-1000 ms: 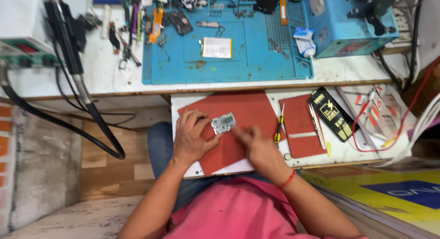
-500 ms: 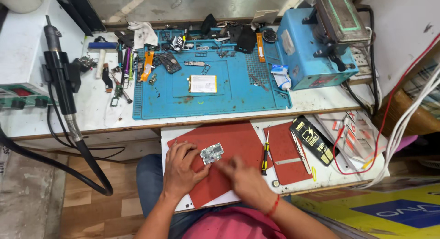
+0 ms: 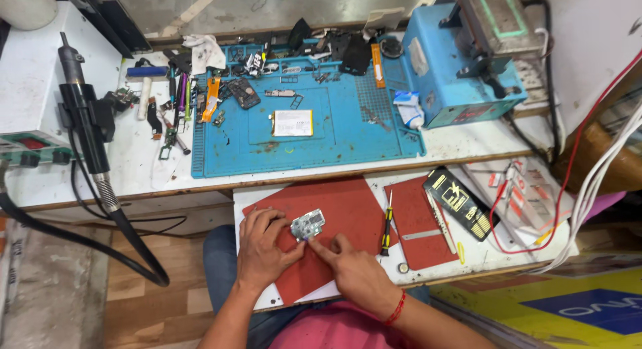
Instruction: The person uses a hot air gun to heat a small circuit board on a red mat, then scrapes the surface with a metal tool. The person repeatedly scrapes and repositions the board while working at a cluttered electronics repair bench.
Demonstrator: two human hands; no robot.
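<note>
Hands: left hand [image 3: 262, 250] and right hand [image 3: 354, 272] both gripping small circuit board [image 3: 308, 224] over red mat [image 3: 348, 212].

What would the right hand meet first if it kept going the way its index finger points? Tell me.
The right hand points up-left, its fingertip already about at the small metal circuit part on the red mat. That part comes first; actual contact is unclear.

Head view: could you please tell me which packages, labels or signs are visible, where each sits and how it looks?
Black flat box: right of the red mats, rectangular, gold markings.
White label: middle of the blue mat, rectangular, yellow edge.
Small tube: mat's right edge, white and blue.
Banner: bottom right, yellow with blue panel.
</note>
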